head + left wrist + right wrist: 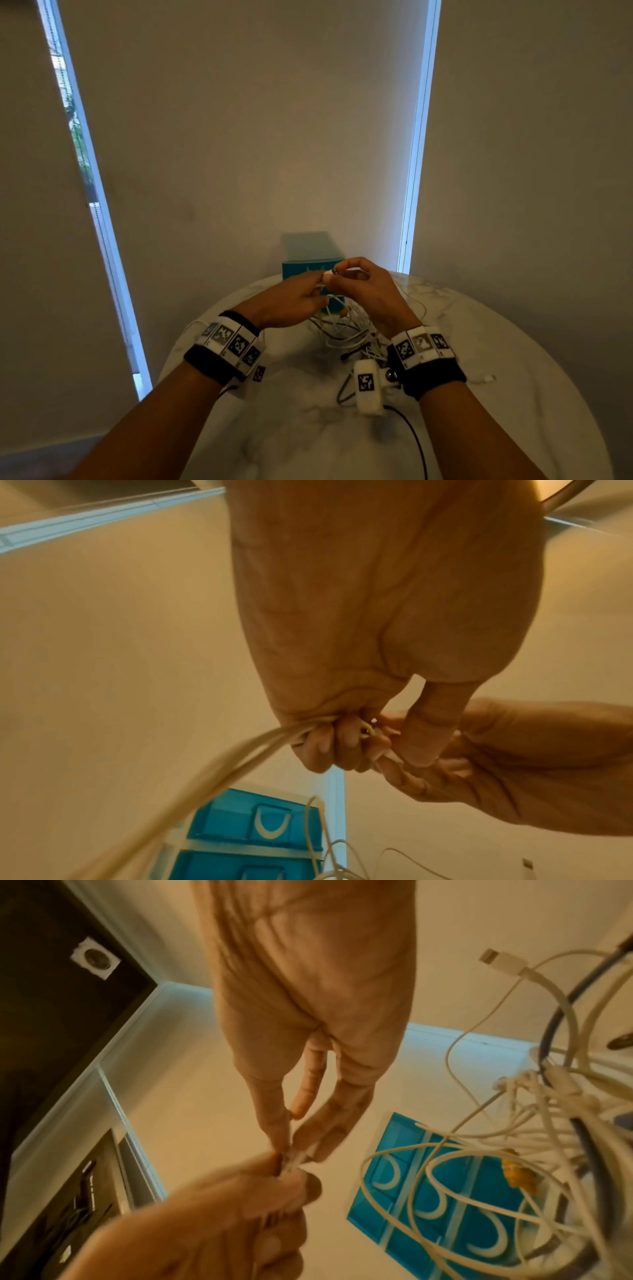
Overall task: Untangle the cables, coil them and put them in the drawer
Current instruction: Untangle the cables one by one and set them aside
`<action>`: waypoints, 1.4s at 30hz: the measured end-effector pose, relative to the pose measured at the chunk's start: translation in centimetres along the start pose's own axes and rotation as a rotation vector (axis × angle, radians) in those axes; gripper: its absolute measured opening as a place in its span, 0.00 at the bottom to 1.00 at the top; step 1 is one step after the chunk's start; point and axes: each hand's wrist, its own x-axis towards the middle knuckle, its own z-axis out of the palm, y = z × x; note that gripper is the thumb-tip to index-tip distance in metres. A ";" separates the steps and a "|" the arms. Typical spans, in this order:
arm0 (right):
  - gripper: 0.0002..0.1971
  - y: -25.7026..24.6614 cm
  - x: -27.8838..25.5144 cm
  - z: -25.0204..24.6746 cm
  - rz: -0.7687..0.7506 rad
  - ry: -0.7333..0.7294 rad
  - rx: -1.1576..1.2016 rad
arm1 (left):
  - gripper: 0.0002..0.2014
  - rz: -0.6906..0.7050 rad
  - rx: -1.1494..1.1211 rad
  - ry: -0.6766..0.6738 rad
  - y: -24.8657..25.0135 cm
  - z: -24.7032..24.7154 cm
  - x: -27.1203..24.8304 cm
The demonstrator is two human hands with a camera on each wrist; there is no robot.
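On the round white marble-patterned table (513, 394), in the head view, a teal plastic drawer unit (310, 263) is seen at the far edge against the wall; its contents cannot be made out. A tangled heap of thin white cables (342, 329) is spread on the tabletop between the wrists, with one dark cable (416, 442) trailing toward the near edge. Two hands are raised together above the heap: the left hand (291, 301) and the right hand (366, 291), fingertips meeting on a white strand lifted from the tangle. Marker-printed bands are worn on both wrists.

From the left wrist view, the left hand (377, 615) is shown with fingers curled tight around a bundle of pale strands (240, 753) that runs down and leftward. The right hand (514, 764) is pressed against it from the right. Two drawer fronts of the teal unit (222, 821) are visible, both closed.

From the right wrist view, the right hand (308, 1001) is extended downward, thumb and fingertips pinched on a white strand end (296, 1158). The left hand (212, 1218) grips the same spot from below. Three closed drawer fronts with pale curved handles are counted on the teal unit (452, 1191). The loose tangle (514, 1123) hangs at right, one white plug (496, 959) and one yellow connector (519, 1175) among it.
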 end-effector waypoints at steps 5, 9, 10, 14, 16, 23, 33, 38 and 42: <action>0.16 -0.9 0.2 1.1 -0.022 -0.053 -0.052 | 0.22 0.009 -0.056 -0.011 -1.3 -0.8 -0.8; 0.10 -2.1 0.9 2.7 0.044 -0.157 -0.032 | 0.38 -0.048 -0.135 -0.023 -1.9 -1.4 -1.6; 0.10 -2.3 1.1 3.2 0.068 -0.173 -0.015 | 0.40 -0.064 -0.122 -0.021 -2.1 -1.6 -1.7; 0.15 -3.2 1.5 4.5 0.118 -0.172 0.023 | 0.43 -0.075 -0.109 -0.029 -2.9 -2.7 -2.0; 0.19 -3.7 1.3 4.9 0.138 -0.156 0.059 | 0.44 -0.033 -0.138 -0.057 -3.3 -3.2 -2.2; 0.12 -5.1 1.3 5.8 0.147 -0.209 0.045 | 0.44 -0.067 -0.059 -0.027 -4.7 -4.2 -2.5; 0.10 -6.8 3.3 3.2 -0.029 -0.028 -0.188 | 0.17 -0.142 0.142 -0.004 -11.6 -8.2 -5.9; 0.10 -6.8 2.7 2.5 -0.121 0.020 -0.255 | 0.10 -0.537 0.513 0.150 -17.2 -12.5 -8.1; 0.08 -7.2 1.6 3.8 -0.249 0.044 -0.251 | 0.03 -0.610 0.573 0.816 -18.6 -17.3 -8.7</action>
